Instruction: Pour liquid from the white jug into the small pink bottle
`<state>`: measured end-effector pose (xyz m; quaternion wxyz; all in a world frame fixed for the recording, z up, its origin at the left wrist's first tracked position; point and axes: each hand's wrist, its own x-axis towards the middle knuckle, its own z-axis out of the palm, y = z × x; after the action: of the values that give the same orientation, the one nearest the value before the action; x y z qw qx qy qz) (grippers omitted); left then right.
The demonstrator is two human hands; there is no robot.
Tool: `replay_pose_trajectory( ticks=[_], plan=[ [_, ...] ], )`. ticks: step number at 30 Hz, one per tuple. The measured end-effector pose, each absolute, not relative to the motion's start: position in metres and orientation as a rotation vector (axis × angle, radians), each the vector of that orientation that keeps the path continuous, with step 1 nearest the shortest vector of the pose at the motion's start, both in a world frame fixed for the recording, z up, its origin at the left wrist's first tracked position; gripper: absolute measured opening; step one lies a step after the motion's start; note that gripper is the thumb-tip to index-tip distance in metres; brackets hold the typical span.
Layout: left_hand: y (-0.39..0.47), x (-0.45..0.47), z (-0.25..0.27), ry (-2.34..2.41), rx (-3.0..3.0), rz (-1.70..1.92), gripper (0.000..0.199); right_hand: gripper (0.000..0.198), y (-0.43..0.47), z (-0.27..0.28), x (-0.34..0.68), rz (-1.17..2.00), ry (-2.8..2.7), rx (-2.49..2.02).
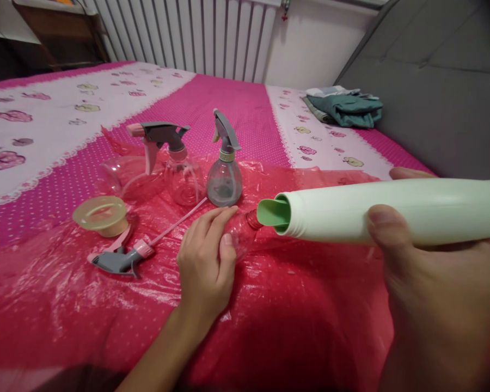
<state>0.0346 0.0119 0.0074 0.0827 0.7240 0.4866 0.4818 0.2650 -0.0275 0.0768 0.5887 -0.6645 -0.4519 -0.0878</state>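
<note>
My left hand [208, 250] is closed around a clear spray bottle body [240, 234], tilted so that its open neck faces right. Gripped in my right hand [428, 283] is a large pale green bottle [351, 209], held nearly level with its green spout [273, 212] at the mouth of the clear bottle. Whether liquid is running between them I cannot tell. A grey and pink spray head [122, 258] with a pink tube lies left of my left hand. Behind it stands a yellow funnel [102, 215], wide rim up.
Beyond my left hand stand a pink-topped spray bottle [183, 177] and a grey spray bottle [224, 179] with some liquid. A red plastic sheet [298, 316] covers the near bedspread. Folded cloths [347, 106] lie by the grey headboard [424, 81]; a radiator [188, 35] is behind.
</note>
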Motion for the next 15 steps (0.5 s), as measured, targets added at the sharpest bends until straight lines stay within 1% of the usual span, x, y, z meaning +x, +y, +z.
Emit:
replay_pose_trajectory(
  ticks=[5, 15],
  plan=[
    [0.0116, 0.0347, 0.0074, 1.453, 2.170, 1.434, 0.040, 0.075, -0.0267, 0.0778, 0.2633, -0.195, -1.042, -1.535],
    [0.0118, 0.0343, 0.0073, 1.444, 2.166, 1.438, 0.041, 0.072, -0.0256, 0.0765, 0.2645, -0.221, -1.087, -1.518]
  ],
)
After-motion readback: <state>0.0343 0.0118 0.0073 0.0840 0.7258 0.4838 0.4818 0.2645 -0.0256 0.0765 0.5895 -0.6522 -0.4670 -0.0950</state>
